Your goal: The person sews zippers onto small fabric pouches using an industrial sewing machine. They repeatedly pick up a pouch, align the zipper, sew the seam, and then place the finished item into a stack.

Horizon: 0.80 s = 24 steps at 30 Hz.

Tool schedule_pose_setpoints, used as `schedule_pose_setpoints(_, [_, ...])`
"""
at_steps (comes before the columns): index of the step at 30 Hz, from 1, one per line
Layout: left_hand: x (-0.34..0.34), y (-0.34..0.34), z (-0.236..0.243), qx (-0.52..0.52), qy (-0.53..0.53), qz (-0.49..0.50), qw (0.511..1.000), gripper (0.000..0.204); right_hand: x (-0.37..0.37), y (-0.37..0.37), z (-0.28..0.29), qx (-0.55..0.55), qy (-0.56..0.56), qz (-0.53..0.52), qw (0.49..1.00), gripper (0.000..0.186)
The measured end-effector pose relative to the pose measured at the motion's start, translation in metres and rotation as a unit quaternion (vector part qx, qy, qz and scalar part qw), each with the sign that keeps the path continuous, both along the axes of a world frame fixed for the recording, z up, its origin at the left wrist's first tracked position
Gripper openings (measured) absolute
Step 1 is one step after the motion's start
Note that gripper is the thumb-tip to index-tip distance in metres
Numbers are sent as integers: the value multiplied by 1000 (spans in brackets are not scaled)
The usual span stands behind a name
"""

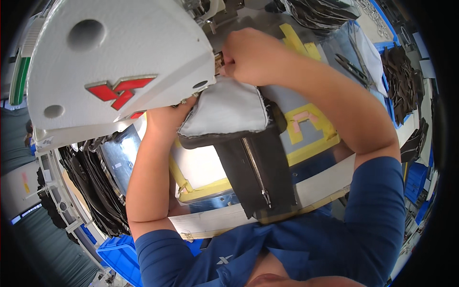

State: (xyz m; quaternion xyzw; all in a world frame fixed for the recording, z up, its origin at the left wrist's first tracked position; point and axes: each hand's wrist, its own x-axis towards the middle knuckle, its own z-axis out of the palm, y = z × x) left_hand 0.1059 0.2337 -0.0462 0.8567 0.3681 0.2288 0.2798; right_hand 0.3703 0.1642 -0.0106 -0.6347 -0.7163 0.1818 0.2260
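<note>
A white sewing machine head (119, 67) with a red emblem fills the upper left. Beside it lies a dark fabric piece (248, 167) with a metal zipper, topped by a pale lining panel (224, 107) with frayed edges. My right hand (248, 55) is curled closed at the needle area, just above the panel; what its fingers hold is hidden. My left hand (177, 110) reaches under the machine head at the panel's left edge, its fingers mostly hidden.
Yellow tape guides (311, 143) mark the work surface. Scissors (351, 67) lie at right, near dark scraps (399, 83) and stacked dark pieces (318, 12). More dark pieces (91, 186) hang at left above a blue crate (114, 253).
</note>
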Motion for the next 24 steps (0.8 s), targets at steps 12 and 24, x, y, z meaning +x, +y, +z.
schedule_pose_setpoints(12, [1, -3, 18, 7, 89, -51, 995, 36, 0, -4, 9, -40, 18, -4, 999, 28])
schedule_pose_setpoints(24, [1, 4, 8, 110, 55, -70, 990, 38, 2, -6, 16, -91, 24, -12, 996, 29])
